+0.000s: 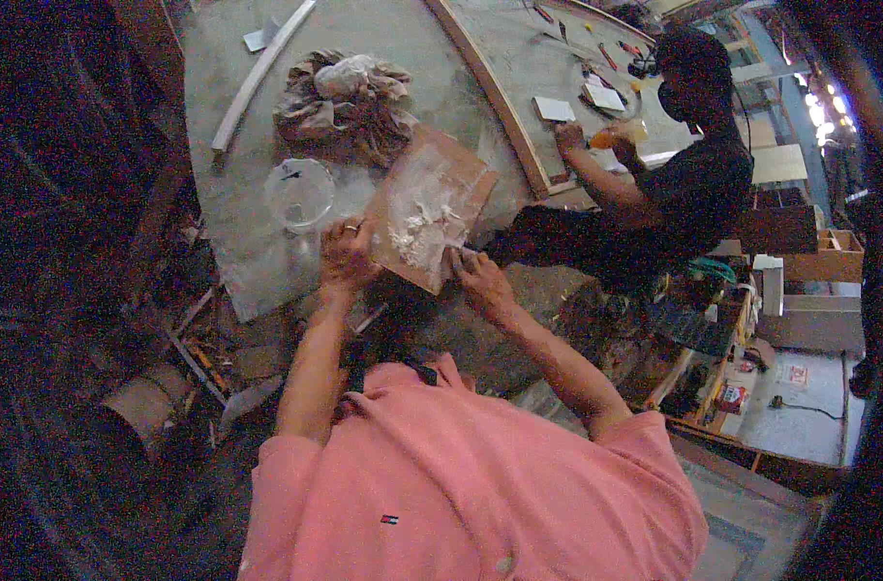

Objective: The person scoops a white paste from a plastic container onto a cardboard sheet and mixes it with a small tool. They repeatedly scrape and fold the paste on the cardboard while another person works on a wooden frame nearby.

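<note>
A brown square board (473,177) smeared with white, lumpy paste (425,228) juts past the near edge of the worktable. My left hand (348,254) is closed on the board's left edge, near a round clear plastic lid or tub (301,196). At the board's near right edge, the fingers of my right hand (482,283) are pinched together next to the paste. Whatever lies between those fingers is too small and blurred to make out. Crumpled brown paper or cloth (340,107), with a whitish wad on top, lies beyond the board.
Long wooden strips (487,89) lie on the pale worktable (233,208). On the right a person in dark clothes (688,184) holds an orange-and-clear bottle (618,134) near white cards (555,108) and hand tools. A cylindrical container (149,412) stands low on the left.
</note>
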The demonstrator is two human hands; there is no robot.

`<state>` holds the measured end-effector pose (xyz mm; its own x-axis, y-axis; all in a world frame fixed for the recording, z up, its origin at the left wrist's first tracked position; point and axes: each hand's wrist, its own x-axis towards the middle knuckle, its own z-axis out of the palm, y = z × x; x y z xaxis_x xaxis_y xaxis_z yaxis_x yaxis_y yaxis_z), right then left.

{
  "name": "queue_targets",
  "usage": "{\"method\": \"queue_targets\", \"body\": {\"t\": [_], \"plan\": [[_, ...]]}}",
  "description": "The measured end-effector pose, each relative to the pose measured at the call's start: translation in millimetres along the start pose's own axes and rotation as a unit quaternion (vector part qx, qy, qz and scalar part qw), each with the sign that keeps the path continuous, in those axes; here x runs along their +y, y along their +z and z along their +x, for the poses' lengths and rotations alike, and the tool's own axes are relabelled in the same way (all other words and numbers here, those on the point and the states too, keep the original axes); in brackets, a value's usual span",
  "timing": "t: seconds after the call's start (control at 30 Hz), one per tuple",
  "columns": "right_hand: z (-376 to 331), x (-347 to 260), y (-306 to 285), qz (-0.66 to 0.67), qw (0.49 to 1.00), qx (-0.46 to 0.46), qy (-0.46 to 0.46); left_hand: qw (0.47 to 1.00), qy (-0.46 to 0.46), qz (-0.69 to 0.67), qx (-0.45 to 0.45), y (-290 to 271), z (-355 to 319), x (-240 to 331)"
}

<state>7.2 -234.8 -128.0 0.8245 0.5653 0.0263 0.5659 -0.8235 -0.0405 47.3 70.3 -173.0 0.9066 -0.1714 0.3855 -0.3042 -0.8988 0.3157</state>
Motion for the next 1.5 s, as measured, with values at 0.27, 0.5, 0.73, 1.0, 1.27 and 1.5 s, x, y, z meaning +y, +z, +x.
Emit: {"method": "queue_targets", "body": {"t": [0.27,0.5,0.73,1.0,1.27,1.5], "plan": [[41,40,-53,0.082,0.993,0.032,0.077,1.0,0.017,-0.005,-0.01,-31,13,11],[11,-9,-36,0.042,0.999,-0.013,0.003,1.0,0.004,0.008,-0.011,-18,-6,9],[42,17,-46,0.047,0.994,0.08,0.061,1.0,0.015,-0.007,-0.009,-13,-4,2],[14,-4,-43,0.031,0.998,-0.06,0.0,0.999,-0.007,0.012,-0.041,-18,-2,12],[64,2,-24,0.14,0.986,0.027,0.084,0.999,0.032,0.001,0.033,12,-3,-7],[50,-16,-26,0.183,0.978,0.098,0.027,0.998,0.035,0.0,-0.043,8,-8,-10]]}}
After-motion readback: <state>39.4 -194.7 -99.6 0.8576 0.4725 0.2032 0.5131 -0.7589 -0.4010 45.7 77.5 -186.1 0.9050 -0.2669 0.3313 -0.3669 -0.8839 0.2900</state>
